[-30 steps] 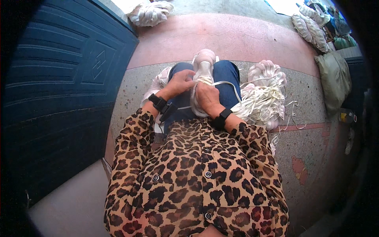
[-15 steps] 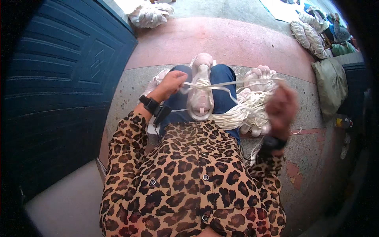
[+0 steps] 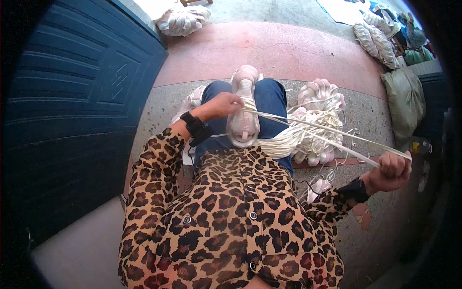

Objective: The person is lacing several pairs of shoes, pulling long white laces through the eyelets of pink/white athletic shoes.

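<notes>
Flat white laces (image 3: 356,154) stretch taut from the ribbed, pale-pink shoe (image 3: 243,127).

Bundled shoes (image 3: 321,94) and laces (image 3: 276,146) suggest a workshop (image 3: 284,48).

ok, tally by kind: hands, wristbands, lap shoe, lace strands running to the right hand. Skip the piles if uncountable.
Hands (left hand, right hand): 2
Wristbands: 2
Lap shoe: 1
Lace strands: 2
Total: 7
Piled shoes overlap too much to count; left out.
</notes>
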A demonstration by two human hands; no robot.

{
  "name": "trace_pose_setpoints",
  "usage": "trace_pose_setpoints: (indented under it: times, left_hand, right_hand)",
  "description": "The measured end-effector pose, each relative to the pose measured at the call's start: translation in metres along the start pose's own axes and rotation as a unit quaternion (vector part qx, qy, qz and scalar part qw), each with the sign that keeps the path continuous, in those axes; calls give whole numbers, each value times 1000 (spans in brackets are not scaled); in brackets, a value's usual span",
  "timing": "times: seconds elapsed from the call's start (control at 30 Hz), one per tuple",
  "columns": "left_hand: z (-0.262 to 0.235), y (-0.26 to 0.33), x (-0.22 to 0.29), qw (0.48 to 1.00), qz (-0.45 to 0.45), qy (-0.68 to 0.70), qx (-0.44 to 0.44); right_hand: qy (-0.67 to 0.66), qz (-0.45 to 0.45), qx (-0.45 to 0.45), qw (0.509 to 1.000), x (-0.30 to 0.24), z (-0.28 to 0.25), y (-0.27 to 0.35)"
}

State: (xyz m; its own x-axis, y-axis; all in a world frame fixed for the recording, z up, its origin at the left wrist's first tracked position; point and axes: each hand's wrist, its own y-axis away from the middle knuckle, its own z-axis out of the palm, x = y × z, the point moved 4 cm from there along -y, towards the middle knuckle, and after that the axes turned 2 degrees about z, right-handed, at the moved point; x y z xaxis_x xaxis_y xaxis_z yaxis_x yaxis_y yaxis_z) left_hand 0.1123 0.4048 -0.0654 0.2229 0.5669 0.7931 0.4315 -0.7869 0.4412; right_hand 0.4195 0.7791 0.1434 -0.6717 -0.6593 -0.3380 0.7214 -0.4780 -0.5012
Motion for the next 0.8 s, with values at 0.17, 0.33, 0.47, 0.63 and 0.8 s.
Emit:
trace_pose_setpoints:
  times: [0.17,0.33,0.47,0.63,0.8]
  left_hand:
    - [-3,-23,2,994,34,-66,-86]
    - [-4,-24,6,989,18,-81,-120]
    - [0,-21,16,983,52,-119,-130]
    - [1,-21,21,978,75,-137,-142]
    - [-4,-10,38,959,90,-207,-173]
  right_hand:
    - [211,-11,105,972,-8,-32,17]
    - [391,-20,225,892,-7,-44,22]
    - [459,-44,257,849,-3,-42,24]
    - [439,-59,231,866,-9,-44,15]
    - [423,-53,216,878,0,-56,1]
